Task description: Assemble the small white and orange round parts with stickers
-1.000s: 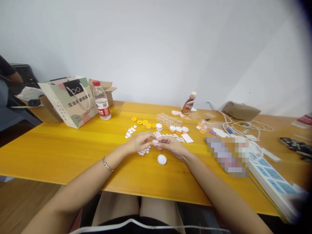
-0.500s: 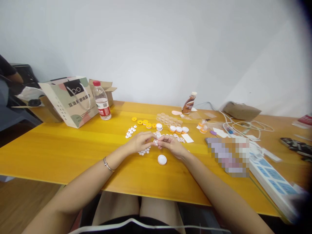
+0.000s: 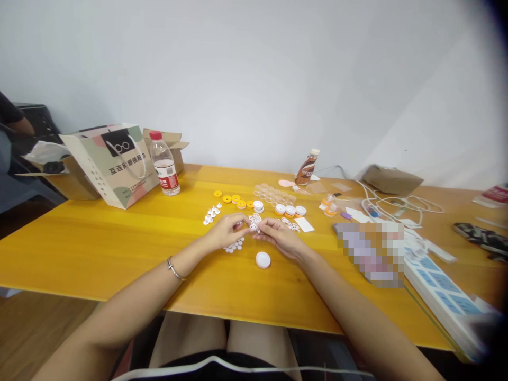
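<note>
Over the wooden table (image 3: 119, 238), the left hand (image 3: 227, 232) and right hand (image 3: 283, 237) finger-pinch a white openwork piece (image 3: 254, 227), seemingly adjusting it. Next calls for steadiness.

The one cam was head-worn and looked forward and down over the table (image 3: 107, 241) from fairly close. Wide view though: left hand (image 3: 229, 232) and right hand (image 3: 281, 237) landed mid-frame, wall (image 3: 246, 79) up top.

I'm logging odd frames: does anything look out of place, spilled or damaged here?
Yes: the flat object right of the right hand is mostly blurred into coarse squares, hiding its surface, unlike everything around it. Otherwise nothing looks plainly spilled or damaged on the table.
</note>
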Available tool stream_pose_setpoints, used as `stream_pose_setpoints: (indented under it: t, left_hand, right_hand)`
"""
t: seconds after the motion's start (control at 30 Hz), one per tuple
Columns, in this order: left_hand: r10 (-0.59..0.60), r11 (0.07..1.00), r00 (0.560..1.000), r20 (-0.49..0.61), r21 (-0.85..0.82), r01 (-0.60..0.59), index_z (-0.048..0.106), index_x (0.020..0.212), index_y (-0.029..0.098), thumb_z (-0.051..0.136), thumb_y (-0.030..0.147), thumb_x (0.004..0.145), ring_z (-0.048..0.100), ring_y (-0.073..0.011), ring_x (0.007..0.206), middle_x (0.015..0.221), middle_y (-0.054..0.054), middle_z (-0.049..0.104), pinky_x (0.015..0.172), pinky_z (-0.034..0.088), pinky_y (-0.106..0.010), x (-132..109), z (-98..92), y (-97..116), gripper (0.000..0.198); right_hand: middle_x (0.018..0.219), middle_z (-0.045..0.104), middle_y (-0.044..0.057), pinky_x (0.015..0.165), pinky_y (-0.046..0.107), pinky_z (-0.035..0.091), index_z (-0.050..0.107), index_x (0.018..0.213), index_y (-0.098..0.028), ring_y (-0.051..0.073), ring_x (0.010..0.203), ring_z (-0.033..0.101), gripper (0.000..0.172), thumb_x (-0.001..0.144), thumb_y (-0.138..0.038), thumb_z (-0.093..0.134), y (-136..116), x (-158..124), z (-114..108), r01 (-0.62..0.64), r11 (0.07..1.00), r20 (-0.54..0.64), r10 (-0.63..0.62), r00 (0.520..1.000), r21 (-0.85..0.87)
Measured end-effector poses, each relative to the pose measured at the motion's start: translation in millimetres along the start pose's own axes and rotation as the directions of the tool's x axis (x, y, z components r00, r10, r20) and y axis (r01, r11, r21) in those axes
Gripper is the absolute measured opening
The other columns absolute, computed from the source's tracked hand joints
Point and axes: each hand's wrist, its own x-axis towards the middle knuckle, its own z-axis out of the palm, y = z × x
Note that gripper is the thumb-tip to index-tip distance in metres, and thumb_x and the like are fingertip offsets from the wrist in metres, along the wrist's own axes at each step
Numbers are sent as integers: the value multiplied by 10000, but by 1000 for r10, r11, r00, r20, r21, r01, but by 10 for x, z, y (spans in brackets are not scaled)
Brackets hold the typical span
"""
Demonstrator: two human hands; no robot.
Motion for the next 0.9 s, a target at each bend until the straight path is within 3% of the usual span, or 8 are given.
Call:
stream_pose_setpoints:
  t: [0.23,0.4,0.5,0.57,0.67,0.8,0.9]
  left_hand:
    - [91,996,995,51,-12,-91,593,928,145,490,251,812,391,-80,580,653,18,465,578,345,-191,-4,13,35,187]
    - [-67,991,997,-42,-116,61,557,1000,153,381,215,850,446,-97,625,715,4,514,616,376,-211,12,-13,11,239]
    - [-144,967,989,-40,-218,132,544,1019,147,299,212,880,509,-119,706,749,-13,552,696,413,-248,27,15,-70,289]
    - [-152,954,987,-48,-268,134,520,1051,146,322,237,884,549,-136,799,821,-34,599,779,420,-277,36,47,-114,274]
    - [-169,949,979,-115,-287,130,509,1057,161,410,253,863,563,-161,950,953,-58,635,893,390,-319,43,72,-119,236]
    - [-214,935,965,-150,-316,158,576,955,159,487,252,826,590,-171,923,953,-63,648,870,422,-324,50,45,-47,182]
    - [-196,961,961,-197,-235,148,640,861,169,541,239,790,569,-175,927,947,-57,635,878,414,-337,57,17,-9,140]
  right_hand:
    - [656,580,-37,577,215,375,566,703,-177,78,602,516,258,547,-226,765,1,5,-51,-64,998,28,65,997,-28]
    - [587,541,-64,545,212,340,632,862,-209,62,529,456,322,559,-211,743,81,76,-69,-26,997,-86,20,996,-74]
    - [729,634,-14,622,232,376,664,873,-198,88,626,515,303,580,-250,723,109,118,-108,14,998,-156,-24,987,-61]
    - [837,665,13,668,250,390,671,841,-194,115,704,547,278,580,-278,720,125,143,-144,47,998,-215,-55,975,-42]
    - [812,675,18,627,250,394,666,841,-188,117,670,547,293,578,-305,719,145,172,-184,72,996,-295,-83,952,-47]
    - [715,659,8,570,231,406,656,837,-169,89,581,527,287,589,-300,715,139,172,-162,72,996,-314,-82,946,-46]
    - [676,651,4,601,241,457,638,829,-171,96,582,561,269,597,-281,716,116,144,-105,54,998,-301,-60,952,-29]
